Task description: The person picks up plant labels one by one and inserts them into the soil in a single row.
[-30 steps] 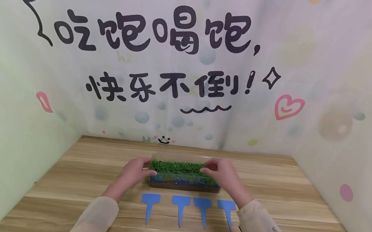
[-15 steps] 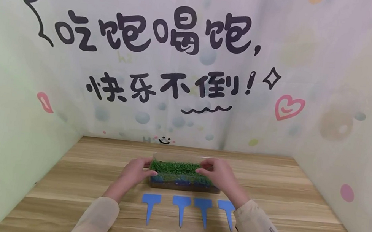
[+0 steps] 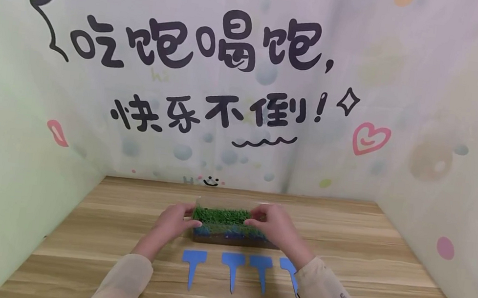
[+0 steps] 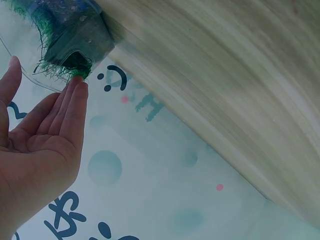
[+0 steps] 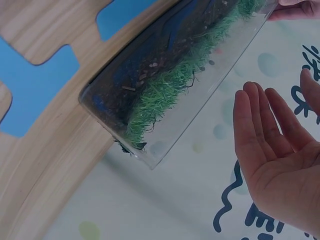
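Note:
A clear rectangular planter box (image 3: 233,241) holds dark soil and a strip of green artificial grass (image 3: 224,215). My left hand (image 3: 171,221) is at the box's left end. In the left wrist view its straight fingers (image 4: 67,112) reach the end wall, with the thumb apart along the front side. Above the right part of the grass hovers my right hand (image 3: 276,226). The right wrist view shows those fingers (image 5: 260,120) nearly straight, with nothing in them and a gap to the box wall. The right hand and forearm hide the box's right end in the head view.
Several blue T-shaped plant labels (image 3: 233,266) lie in a row on the wood-grain table (image 3: 115,223) in front of the box. The right sleeve (image 3: 329,292) partly covers the rightmost one. A printed cloth backdrop (image 3: 202,159) stands behind and at both sides.
My right hand has moved left over the grass, from the box's right end inward. Its sleeve now covers more of the rightmost label. The left hand and the box have stayed put.

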A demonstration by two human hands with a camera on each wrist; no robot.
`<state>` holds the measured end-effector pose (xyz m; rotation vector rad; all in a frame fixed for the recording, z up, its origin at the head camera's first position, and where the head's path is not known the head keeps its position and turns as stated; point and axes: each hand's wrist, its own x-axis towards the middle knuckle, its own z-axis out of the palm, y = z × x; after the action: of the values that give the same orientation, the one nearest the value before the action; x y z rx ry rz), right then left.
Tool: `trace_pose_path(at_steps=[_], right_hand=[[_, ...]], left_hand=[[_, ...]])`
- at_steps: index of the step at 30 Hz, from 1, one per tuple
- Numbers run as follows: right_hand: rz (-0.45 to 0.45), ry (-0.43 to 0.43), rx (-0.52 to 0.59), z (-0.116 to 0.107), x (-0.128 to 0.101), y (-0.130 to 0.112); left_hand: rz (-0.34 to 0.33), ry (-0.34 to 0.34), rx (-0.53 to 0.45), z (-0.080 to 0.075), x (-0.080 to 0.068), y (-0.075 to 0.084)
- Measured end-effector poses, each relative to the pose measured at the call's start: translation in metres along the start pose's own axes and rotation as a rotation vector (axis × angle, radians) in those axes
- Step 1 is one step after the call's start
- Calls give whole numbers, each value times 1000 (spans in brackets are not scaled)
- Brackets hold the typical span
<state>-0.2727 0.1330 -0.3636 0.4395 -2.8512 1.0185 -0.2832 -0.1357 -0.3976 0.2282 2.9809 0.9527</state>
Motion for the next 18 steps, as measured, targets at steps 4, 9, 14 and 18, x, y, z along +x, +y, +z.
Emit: trace_pose_path(at_steps=[4,9,14,18], right_hand=[[-30,16,-12,3,0,-2],[-56,20,-41,5,-2,-4],[-33,-25,-21,8,-4,-7],[-10,-78,15,11,-5,-11]], left_hand=[[2,-4,2,0,-1,0],[4,-6,10,-1,0,0],[3,1,8,0,0,0],[6,5,9,0,0,0]])
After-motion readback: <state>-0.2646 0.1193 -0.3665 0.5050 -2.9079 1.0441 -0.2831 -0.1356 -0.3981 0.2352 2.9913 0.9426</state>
